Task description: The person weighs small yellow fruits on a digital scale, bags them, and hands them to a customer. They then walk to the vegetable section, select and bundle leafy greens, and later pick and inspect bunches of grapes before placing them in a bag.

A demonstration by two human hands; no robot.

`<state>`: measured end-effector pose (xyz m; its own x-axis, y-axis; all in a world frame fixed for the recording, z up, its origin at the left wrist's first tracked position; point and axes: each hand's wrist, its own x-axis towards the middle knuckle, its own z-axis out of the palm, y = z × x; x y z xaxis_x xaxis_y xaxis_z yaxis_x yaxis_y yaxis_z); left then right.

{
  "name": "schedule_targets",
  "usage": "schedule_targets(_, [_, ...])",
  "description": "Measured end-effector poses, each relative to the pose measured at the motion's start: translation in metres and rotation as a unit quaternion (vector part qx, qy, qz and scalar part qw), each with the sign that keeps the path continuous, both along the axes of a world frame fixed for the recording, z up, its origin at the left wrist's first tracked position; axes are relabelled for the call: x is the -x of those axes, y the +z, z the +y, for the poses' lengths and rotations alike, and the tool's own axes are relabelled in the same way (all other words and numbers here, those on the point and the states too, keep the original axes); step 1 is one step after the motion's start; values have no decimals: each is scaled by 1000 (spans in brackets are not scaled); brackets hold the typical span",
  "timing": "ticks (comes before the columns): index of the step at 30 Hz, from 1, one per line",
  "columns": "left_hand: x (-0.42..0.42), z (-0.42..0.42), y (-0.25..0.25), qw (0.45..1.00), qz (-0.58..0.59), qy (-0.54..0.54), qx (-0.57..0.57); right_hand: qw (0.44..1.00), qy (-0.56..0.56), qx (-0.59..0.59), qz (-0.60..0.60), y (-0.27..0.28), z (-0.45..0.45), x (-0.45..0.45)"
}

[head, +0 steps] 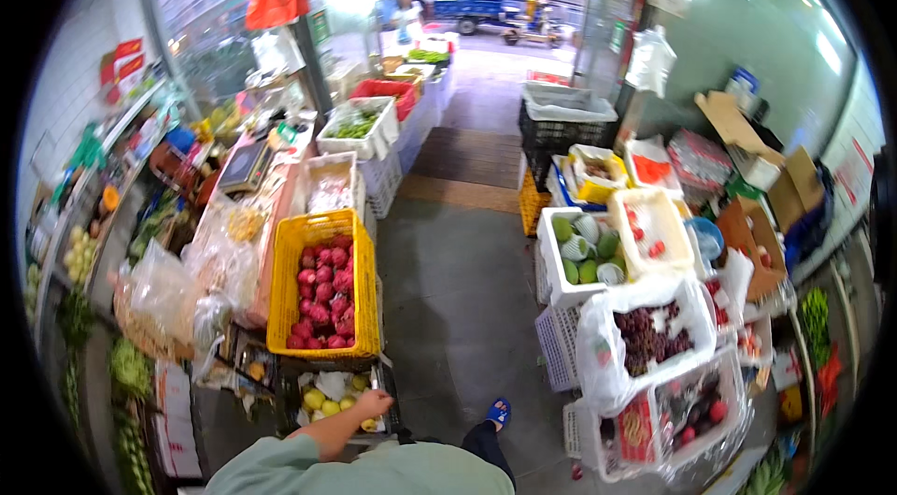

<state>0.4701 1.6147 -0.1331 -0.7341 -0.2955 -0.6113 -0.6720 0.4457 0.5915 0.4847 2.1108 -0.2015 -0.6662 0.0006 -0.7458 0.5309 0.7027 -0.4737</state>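
Note:
My left hand (pixel 374 403) is over the right side of a dark crate with yellow-green round fruit (pixel 313 398) and white wrapping; its fingers look curled, and whether they hold anything is too blurred to tell. My right hand is out of view. Just beyond the fruit crate stands a yellow plastic crate (pixel 277 285) of red dragon fruit (pixel 324 292). Across the aisle, a white foam box (pixel 701 334) lined with plastic holds dark red grapes (pixel 648 341). Behind it, another white foam box (pixel 553 270) holds green mangoes (pixel 571 273), some in foam nets.
A grey floor aisle (pixel 455 285) runs to brown mats (pixel 466 158) at the doorway. Stacked crates and boxes line both sides, with a black crate (pixel 553 137) at the right of the door. A person (pixel 406 18) is outside, near a blue truck (pixel 469 8).

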Motion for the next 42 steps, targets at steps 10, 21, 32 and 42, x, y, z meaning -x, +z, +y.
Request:
schedule_targets(10, [-204,57,25,874,-94,477,-18,982,51,147,102,12,-50,323])
schedule_targets(21, [-101,136,23,934,-164,312,-55,865,490,107,-8,9,-228,322])
schedule_targets(32, [151,-55,-46,976,-1,-197,91,967,236,49,83,65,-188,518])
schedule_targets(42, [489,-205,32,930,108,303,-179,985,89,93,116,78,-293,599])
